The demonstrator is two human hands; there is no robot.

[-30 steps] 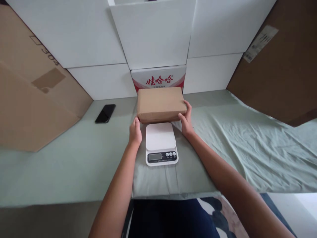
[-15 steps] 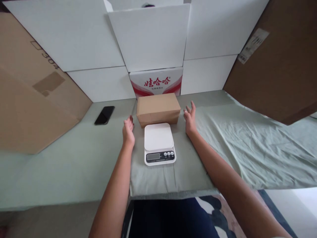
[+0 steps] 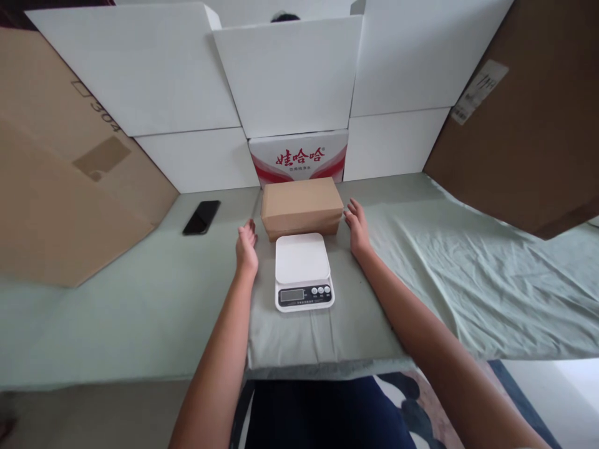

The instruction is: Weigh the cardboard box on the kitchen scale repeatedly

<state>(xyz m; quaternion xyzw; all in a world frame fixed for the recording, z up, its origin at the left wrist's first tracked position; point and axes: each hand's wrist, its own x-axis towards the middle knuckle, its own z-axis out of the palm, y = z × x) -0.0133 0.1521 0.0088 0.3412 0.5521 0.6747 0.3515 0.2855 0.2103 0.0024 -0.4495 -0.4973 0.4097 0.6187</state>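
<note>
1. A white carton (image 3: 299, 156) with red Chinese writing and red swoops stands at the back edge of the counter (image 3: 140, 312). The small grey line under the red words is too tiny to read.
2. A big brown cardboard box (image 3: 60, 187) leans at the left side. It shows a little square and the number 304 in dark print.
3. Another brown box (image 3: 528, 137) leans at the right side. It has a white sticker (image 3: 480, 90) with dark marks that cannot be read.
4. Plain white boxes (image 3: 285, 75) are stacked like a wall along the back edge.
5. The brown parcel (image 3: 302, 206) lies flat on the counter, right in front of the red and white carton and near the middle of the back edge.
6. A white scale (image 3: 303, 271) sits just in front of the parcel, toward the near edge. It has a small grey screen and three round buttons. The tiny print there cannot be read.
7. The left hand (image 3: 246, 246) is beside the parcel's left end, not touching it. Its fingers are loose and spread, holding nothing.
8. The right hand (image 3: 358, 227) is just beside the parcel's right end. Its fingers are loose too, holding nothing.
9. A black phone (image 3: 201, 216) lies flat toward the back left corner, well apart from the hands.
10. A pale green cloth (image 3: 468, 280) covers the counter and is wrinkled on the right side.
</note>
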